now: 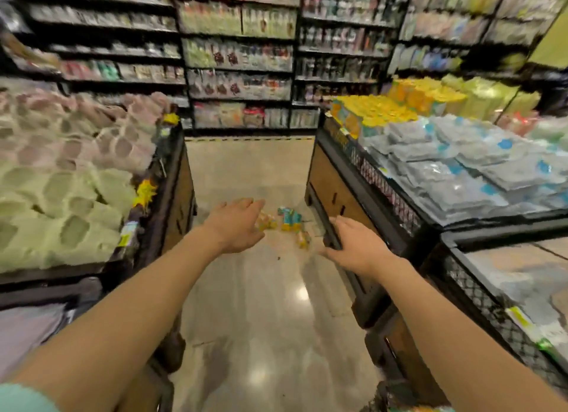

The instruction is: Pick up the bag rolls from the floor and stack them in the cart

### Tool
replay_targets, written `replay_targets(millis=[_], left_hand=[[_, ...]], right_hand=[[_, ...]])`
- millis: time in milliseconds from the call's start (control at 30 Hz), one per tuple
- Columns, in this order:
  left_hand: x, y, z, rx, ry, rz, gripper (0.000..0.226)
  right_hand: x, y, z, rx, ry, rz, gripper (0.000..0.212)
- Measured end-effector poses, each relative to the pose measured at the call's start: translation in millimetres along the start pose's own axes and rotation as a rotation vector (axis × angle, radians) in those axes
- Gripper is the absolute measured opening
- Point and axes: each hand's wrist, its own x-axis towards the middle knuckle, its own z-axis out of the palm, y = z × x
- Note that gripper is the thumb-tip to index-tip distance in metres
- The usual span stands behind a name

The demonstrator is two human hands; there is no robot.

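Aisle floor (pixel 270 304): glossy tile running between two display carts, left cart (pixel 172 178) and right cart (pixel 362 178).
Bag rolls (pixel 289 224): small yellow and teal cluster on the floor ahead, just beyond both hands; blurred, so each roll's long axis cannot be told.
Left hand (pixel 236 227): spread wide, empty, fingertips overlapping the cluster's left edge in view; seems the nearer one.
Right hand (pixel 356 245): open, empty, to the right of the rolls, close by the right cart's base.
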Motion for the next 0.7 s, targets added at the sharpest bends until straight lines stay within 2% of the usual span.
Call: replay_targets(millis=[333, 700], left_hand=[[85, -138, -8, 0.014, -0.019, -0.082, 0.083], [253, -185, 2, 0.03, -0.1, -0.094, 0.08]], right_hand=[[187, -63, -25, -0.025, 0.017, -0.081, 0.092], [376, -25, -37, 0.004, 0.017, -0.118, 0.092]])
